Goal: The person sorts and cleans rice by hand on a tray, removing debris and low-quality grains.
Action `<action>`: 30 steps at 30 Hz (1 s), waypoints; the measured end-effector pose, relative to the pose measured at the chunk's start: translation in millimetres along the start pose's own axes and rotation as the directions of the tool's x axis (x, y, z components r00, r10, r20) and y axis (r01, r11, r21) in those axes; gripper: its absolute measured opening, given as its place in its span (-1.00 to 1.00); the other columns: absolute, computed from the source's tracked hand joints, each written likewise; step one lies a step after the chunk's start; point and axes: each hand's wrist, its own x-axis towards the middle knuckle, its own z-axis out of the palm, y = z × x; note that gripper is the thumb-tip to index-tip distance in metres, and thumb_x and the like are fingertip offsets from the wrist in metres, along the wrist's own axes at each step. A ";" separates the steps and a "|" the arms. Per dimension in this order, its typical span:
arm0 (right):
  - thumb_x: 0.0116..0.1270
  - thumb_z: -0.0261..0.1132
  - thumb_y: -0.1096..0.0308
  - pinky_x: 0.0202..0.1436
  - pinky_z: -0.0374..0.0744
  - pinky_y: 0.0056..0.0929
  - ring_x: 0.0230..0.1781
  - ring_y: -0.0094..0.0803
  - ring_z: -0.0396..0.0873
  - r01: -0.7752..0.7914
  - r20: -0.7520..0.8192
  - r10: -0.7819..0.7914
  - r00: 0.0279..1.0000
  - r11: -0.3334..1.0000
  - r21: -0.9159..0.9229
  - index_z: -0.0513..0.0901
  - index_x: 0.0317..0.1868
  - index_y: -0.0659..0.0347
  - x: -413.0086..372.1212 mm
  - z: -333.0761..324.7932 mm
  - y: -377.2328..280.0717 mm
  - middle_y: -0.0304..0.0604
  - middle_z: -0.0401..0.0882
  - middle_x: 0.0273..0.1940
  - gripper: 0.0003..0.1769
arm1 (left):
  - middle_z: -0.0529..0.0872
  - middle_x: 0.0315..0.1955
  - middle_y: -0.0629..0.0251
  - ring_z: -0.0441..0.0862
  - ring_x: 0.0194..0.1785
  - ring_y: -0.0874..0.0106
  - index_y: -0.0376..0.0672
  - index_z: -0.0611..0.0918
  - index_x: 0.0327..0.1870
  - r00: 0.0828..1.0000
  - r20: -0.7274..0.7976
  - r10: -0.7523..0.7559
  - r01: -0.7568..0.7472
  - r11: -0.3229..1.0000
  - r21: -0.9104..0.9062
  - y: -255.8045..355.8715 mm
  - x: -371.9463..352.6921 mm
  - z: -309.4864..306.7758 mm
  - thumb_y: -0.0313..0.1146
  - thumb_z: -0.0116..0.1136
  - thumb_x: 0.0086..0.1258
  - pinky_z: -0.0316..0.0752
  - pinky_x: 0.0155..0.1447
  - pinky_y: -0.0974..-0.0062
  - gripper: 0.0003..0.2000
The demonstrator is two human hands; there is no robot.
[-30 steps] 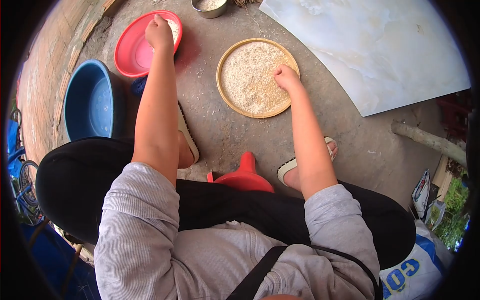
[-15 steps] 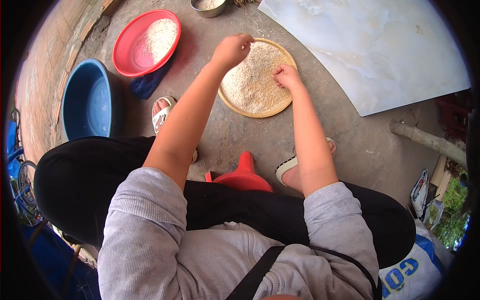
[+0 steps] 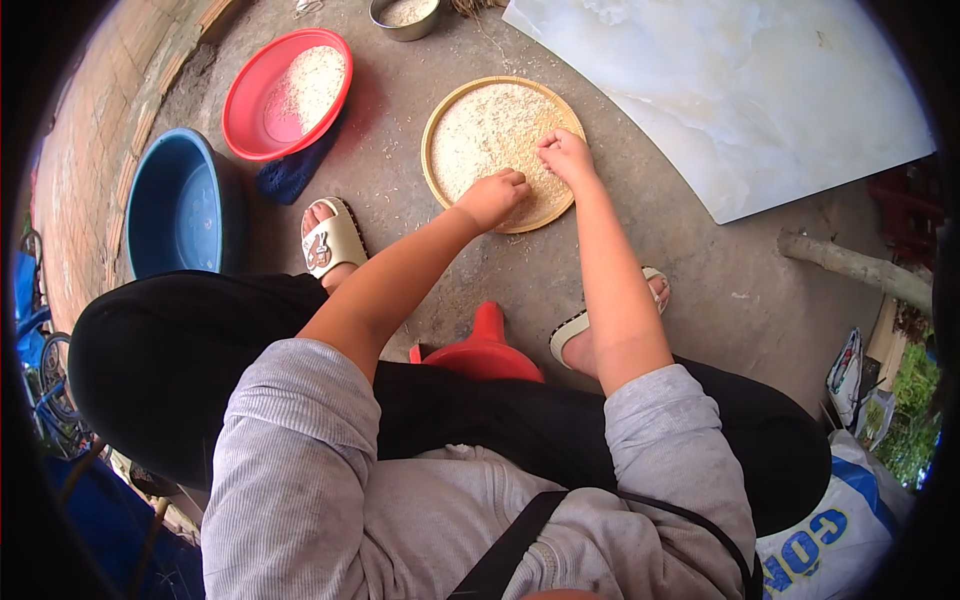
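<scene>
A round woven winnowing tray [image 3: 431, 180] lies on the ground in front of me, spread with pale rice-like grain [image 3: 490, 130]. My left hand [image 3: 494, 198] is over the tray's near side, its fingers curled together close to the grain. Further right, my right hand [image 3: 565, 155] hovers at the tray's right part with thumb and fingers pinched. Whatever either hand holds is too small or hidden to make out.
A red basin [image 3: 240, 110] with pale grain stands at the upper left, a blue tub [image 3: 175, 205] nearer me. Behind is a metal bowl [image 3: 408, 30]. At right lie a marbled white sheet [image 3: 730, 90] and a wooden pole [image 3: 850, 262]. A red stool [image 3: 485, 355] is beneath me.
My left hand has come from the tray's far rim down to its near side. My right hand stays almost in place. The heap of grain looks flatter and more spread out.
</scene>
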 end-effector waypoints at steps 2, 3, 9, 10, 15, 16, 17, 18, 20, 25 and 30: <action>0.15 0.33 0.45 -0.46 0.49 -0.51 -0.53 -0.51 0.56 -0.020 -0.035 0.020 0.999 1.000 0.017 0.60 -0.33 0.24 -3.7 1.6 -5.0 -0.24 0.60 -0.52 -0.91 | 0.63 -0.29 0.26 0.62 -0.15 0.27 -0.15 0.64 -0.25 0.993 -0.111 -0.039 0.030 0.996 -0.080 -10.4 10.5 -5.3 -0.46 0.11 0.20 0.57 -0.12 0.38 -0.87; 0.15 0.33 0.45 -0.46 0.49 -0.51 -0.53 -0.51 0.56 -0.021 -0.037 0.021 0.999 1.000 0.017 0.60 -0.33 0.24 -5.1 2.8 -7.0 -0.24 0.60 -0.52 -0.91 | 0.66 -0.31 0.22 0.64 -0.18 0.27 -0.18 0.66 -0.27 0.962 -0.213 -0.173 0.134 0.973 -0.188 -13.4 17.7 -16.6 -0.45 0.15 0.20 0.56 -0.14 0.40 -0.89; 0.36 0.16 0.31 -0.28 0.60 -0.43 -0.38 -0.39 0.60 -0.193 0.011 0.241 0.971 0.748 0.636 0.56 -0.24 0.30 -24.3 9.5 -53.6 -0.11 0.61 -0.36 -0.80 | 0.75 -0.34 0.18 0.71 -0.25 0.40 -0.24 0.71 -0.27 0.841 -0.181 -0.511 0.326 0.743 -0.584 -15.4 57.9 -75.0 -0.44 0.25 0.23 0.56 -0.16 0.50 -0.89; 0.40 0.11 0.29 -0.22 0.61 -0.39 -0.33 -0.36 0.59 -0.234 0.089 0.278 0.956 0.548 0.803 0.55 -0.22 0.33 -24.1 9.8 -57.1 -0.09 0.59 -0.33 -0.76 | 0.75 -0.33 0.19 0.71 -0.25 0.41 -0.23 0.71 -0.28 0.883 -0.097 -0.459 0.298 0.708 -0.640 -13.1 60.1 -79.2 -0.44 0.25 0.23 0.57 -0.15 0.50 -0.89; 0.45 0.01 0.27 -0.11 0.62 -0.37 -0.23 -0.32 0.57 -0.307 0.229 0.258 0.939 0.321 0.896 0.53 -0.21 0.38 -12.1 5.8 -48.2 -0.04 0.56 -0.29 -0.70 | 0.44 0.25 0.14 0.37 0.28 0.09 -0.04 0.58 0.10 0.922 -0.273 -0.273 0.205 0.946 -0.252 -18.8 52.5 -70.0 -0.22 0.18 0.30 0.32 0.31 0.21 -0.65; 0.45 0.00 0.27 -0.11 0.62 -0.37 -0.25 -0.31 0.57 -0.313 0.223 0.284 0.933 0.333 0.889 0.52 -0.21 0.37 -7.9 4.6 -43.8 -0.03 0.56 -0.29 -0.70 | 0.44 0.25 0.14 0.37 0.28 0.09 -0.04 0.58 0.10 0.922 -0.275 -0.274 0.206 0.946 -0.252 -24.4 44.4 -62.8 -0.22 0.18 0.30 0.32 0.31 0.21 -0.65; 0.45 0.00 0.28 -0.11 0.62 -0.37 -0.26 -0.30 0.57 -0.320 0.216 0.307 0.927 0.344 0.883 0.52 -0.20 0.37 -4.2 3.0 -39.4 -0.02 0.56 -0.28 -0.71 | 0.44 0.26 0.14 0.37 0.29 0.08 -0.03 0.57 0.12 0.888 -0.321 -0.330 0.287 0.942 -0.174 -28.9 35.5 -55.3 -0.21 0.18 0.30 0.32 0.31 0.20 -0.63; 0.45 0.00 0.28 -0.11 0.62 -0.37 -0.26 -0.30 0.57 -0.320 0.217 0.305 0.928 0.346 0.882 0.52 -0.20 0.37 -4.0 1.3 -37.8 -0.02 0.56 -0.28 -0.71 | 0.43 0.26 0.14 0.36 0.29 0.07 -0.03 0.55 0.14 0.849 -0.371 -0.377 0.368 0.925 -0.098 -33.0 26.4 -45.3 -0.20 0.18 0.30 0.32 0.31 0.20 -0.61; 0.43 -0.01 0.31 -0.09 0.62 -0.35 -0.26 -0.27 0.57 -0.294 0.159 0.389 0.908 0.316 0.902 0.51 -0.19 0.39 -4.8 -1.9 -34.6 -0.01 0.56 -0.28 -0.72 | 0.41 0.29 0.15 0.34 0.31 0.06 -0.04 0.52 0.18 0.839 -0.376 -0.393 0.422 0.907 -0.007 -31.9 7.9 -22.0 -0.19 0.16 0.30 0.30 0.33 0.18 -0.59; 0.39 -0.02 0.37 -0.06 0.62 -0.32 -0.24 -0.24 0.56 -0.264 0.111 0.442 0.890 0.302 0.916 0.49 -0.18 0.41 -1.2 -3.8 -21.9 0.01 0.55 -0.27 -0.75 | 0.55 0.15 0.31 0.46 0.23 0.27 -0.13 0.60 0.03 0.968 -0.173 0.183 -0.179 0.983 0.039 -0.5 -11.3 7.6 -0.34 0.19 0.20 0.41 0.26 0.34 -0.65; 0.38 -0.03 0.39 -0.03 0.61 -0.30 -0.20 -0.22 0.54 -0.264 0.107 0.442 0.891 0.311 0.913 0.48 -0.16 0.42 -2.4 -1.5 -26.8 0.03 0.53 -0.25 -0.75 | 0.61 -0.07 0.35 0.55 0.02 0.34 -0.12 0.64 -0.11 0.977 0.014 0.212 -0.212 0.977 0.010 6.9 1.0 0.0 -0.44 0.08 0.19 0.51 0.09 0.42 -0.76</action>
